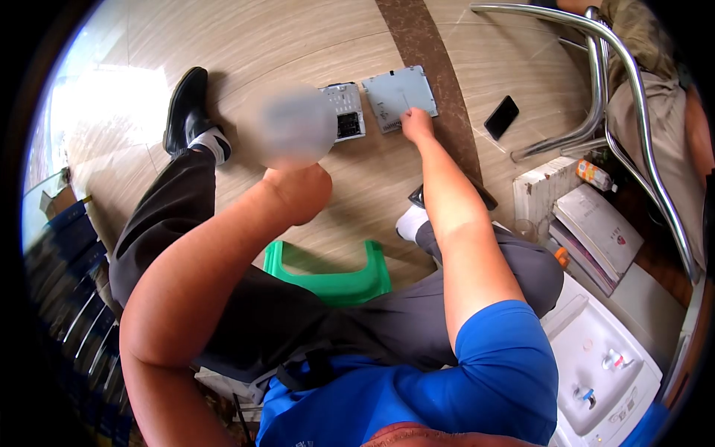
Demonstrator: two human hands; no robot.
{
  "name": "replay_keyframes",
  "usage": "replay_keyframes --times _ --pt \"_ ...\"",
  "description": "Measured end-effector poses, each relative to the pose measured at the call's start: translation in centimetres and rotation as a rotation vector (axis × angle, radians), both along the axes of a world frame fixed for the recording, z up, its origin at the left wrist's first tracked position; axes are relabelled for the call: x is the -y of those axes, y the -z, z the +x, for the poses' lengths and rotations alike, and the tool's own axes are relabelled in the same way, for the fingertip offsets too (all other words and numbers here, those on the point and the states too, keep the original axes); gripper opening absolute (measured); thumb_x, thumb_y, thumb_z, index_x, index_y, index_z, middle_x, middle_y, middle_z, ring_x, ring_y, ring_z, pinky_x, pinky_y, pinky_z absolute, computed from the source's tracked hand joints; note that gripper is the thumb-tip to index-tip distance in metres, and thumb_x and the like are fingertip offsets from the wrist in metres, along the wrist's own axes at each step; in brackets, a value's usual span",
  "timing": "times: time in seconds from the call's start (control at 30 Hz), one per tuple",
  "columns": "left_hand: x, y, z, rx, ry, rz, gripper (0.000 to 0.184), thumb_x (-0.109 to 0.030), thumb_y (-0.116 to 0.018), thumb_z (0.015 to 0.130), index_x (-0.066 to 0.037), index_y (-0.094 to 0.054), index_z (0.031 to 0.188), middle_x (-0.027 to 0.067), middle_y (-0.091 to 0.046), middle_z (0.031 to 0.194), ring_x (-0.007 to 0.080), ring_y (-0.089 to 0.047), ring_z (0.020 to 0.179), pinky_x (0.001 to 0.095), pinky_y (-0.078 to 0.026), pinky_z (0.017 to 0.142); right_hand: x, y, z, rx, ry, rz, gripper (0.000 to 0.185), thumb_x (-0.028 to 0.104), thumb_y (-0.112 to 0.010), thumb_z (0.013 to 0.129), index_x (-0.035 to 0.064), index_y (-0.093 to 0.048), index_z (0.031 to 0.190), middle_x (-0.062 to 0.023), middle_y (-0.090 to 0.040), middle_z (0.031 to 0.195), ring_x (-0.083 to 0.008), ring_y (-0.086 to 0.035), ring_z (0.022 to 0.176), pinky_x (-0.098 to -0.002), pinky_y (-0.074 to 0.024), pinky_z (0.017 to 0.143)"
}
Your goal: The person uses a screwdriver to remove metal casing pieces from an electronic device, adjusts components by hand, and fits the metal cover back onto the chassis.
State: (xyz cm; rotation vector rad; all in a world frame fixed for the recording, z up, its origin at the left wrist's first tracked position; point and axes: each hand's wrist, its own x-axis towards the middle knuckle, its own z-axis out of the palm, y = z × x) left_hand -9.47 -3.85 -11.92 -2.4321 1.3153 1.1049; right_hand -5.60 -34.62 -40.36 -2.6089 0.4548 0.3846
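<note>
A flat grey metal panel (402, 93) lies on the floor at the upper middle. My right hand (418, 124) is at its lower edge, with the fingers closed on that edge. Just left of the panel sits an opened metal device casing (344, 100) with rows of small slots and a dark part inside. My left hand (298, 190) is below and left of the casing, its wrist bent. A round blurred patch covers the area above this hand, so its fingers and anything in them are hidden.
A green plastic stool (328, 284) stands between my legs. A black phone (501, 118) lies on the floor to the right. Near a chrome chair frame (640, 89) another person's legs show. Boxes, a bottle (594, 176) and a white dispenser (596, 365) are at the right.
</note>
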Motion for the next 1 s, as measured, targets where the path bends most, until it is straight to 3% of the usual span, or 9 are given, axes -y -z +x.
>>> replay_keyframes --times 0.03,0.1,0.23,0.33,0.5,0.63,0.7,0.8,1.0 --pt "-0.2 -0.4 0.3 0.044 -0.036 -0.057 0.027 -0.031 -0.065 0.090 -0.005 -0.072 0.087 0.0133 -0.071 0.091 0.0301 -0.071 0.086 0.0413 -0.057 0.074 0.1 -0.4 0.4 0.004 0.001 -0.005 0.013 0.019 -0.066 0.086 0.0057 -0.069 0.087 -0.0161 -0.070 0.086 -0.0306 -0.067 0.078 -0.0386 -0.0527 0.067" --pt "-0.1 -2.2 1.8 0.038 -0.114 -0.100 0.028 -0.031 -0.063 0.092 -0.004 -0.070 0.089 0.0150 -0.070 0.093 0.0304 -0.070 0.088 0.0414 -0.056 0.078 0.2 -2.1 1.6 -0.088 0.370 0.684 0.013 0.017 -0.063 0.090 0.0074 -0.063 0.081 -0.0073 -0.063 0.072 -0.0181 -0.058 0.061 -0.0302 -0.0435 0.049" --pt "-0.6 -4.0 4.4 0.219 -0.221 -0.278 0.031 -0.031 -0.061 0.093 -0.001 -0.069 0.097 0.0175 -0.069 0.099 0.0322 -0.069 0.090 0.0406 -0.055 0.080 -3.4 -13.7 4.2 0.053 0.325 1.193 0.015 0.016 -0.064 0.091 0.0067 -0.059 0.080 -0.0012 -0.055 0.067 -0.0090 -0.049 0.054 -0.0240 -0.0363 0.043" --pt "0.1 -6.2 6.4 0.235 -0.630 -0.656 0.034 -0.029 -0.061 0.094 0.003 -0.067 0.106 0.0194 -0.070 0.100 0.0324 -0.069 0.090 0.0384 -0.055 0.079 -7.8 -25.1 4.5 0.139 0.115 1.402 0.012 0.014 -0.062 0.094 0.0067 -0.058 0.085 0.0003 -0.054 0.066 -0.0071 -0.049 0.054 -0.0216 -0.0358 0.044" --pt "0.5 -12.2 6.7 -0.027 -0.951 -1.034 0.035 -0.028 -0.063 0.095 0.005 -0.067 0.106 0.0109 -0.071 0.085 0.0172 -0.068 0.078 0.0299 -0.054 0.070 -12.1 -37.3 1.7 0.283 -0.211 1.178 0.011 0.013 -0.061 0.096 0.0055 -0.062 0.088 0.0036 -0.056 0.068 -0.0038 -0.048 0.057 -0.0201 -0.0369 0.048" --pt "0.1 -16.3 5.2 -0.111 -1.000 -0.979 0.049 -0.042 -0.059 0.094 0.004 -0.069 0.106 0.0165 -0.072 0.094 0.0233 -0.069 0.085 0.0375 -0.054 0.074 -11.5 -42.1 0.1 0.407 -0.326 0.883 0.009 0.011 -0.059 0.097 0.0037 -0.065 0.097 0.0056 -0.056 0.073 -0.0013 -0.046 0.062 -0.0184 -0.0372 0.055" --pt "0.4 -17.4 4.4 -0.048 -0.988 -1.134 0.033 -0.026 -0.063 0.091 0.005 -0.072 0.084 0.0127 -0.070 0.071 0.0206 -0.069 0.067 0.0353 -0.053 0.061 -10.8 -43.8 -0.7 0.442 -0.382 0.731 0.008 0.008 -0.058 0.097 0.0031 -0.064 0.101 0.0059 -0.056 0.078 -0.0010 -0.046 0.064 -0.0172 -0.0372 0.057" --pt "0.4 -18.9 4.2 -0.194 -0.948 -1.102 0.033 -0.027 -0.064 0.091 0.004 -0.071 0.083 0.0140 -0.069 0.071 0.0206 -0.068 0.068 0.0351 -0.053 0.062 -10.8 -45.9 -1.9 0.512 -0.406 0.535 0.010 0.011 -0.061 0.095 0.0032 -0.067 0.095 0.0055 -0.056 0.071 -0.0007 -0.045 0.063 -0.0192 -0.0368 0.055" --pt "2.3 -15.4 6.6 -0.325 -0.887 -1.121 0.042 -0.039 -0.064 0.092 0.003 -0.069 0.092 0.0076 -0.067 0.069 0.0140 -0.063 0.058 0.0324 -0.051 0.054 -10.3 -43.8 -1.4 0.439 -0.232 0.860 0.007 0.010 -0.062 0.094 0.0033 -0.066 0.095 0.0056 -0.060 0.076 -0.0003 -0.049 0.067 -0.0190 -0.0408 0.059"
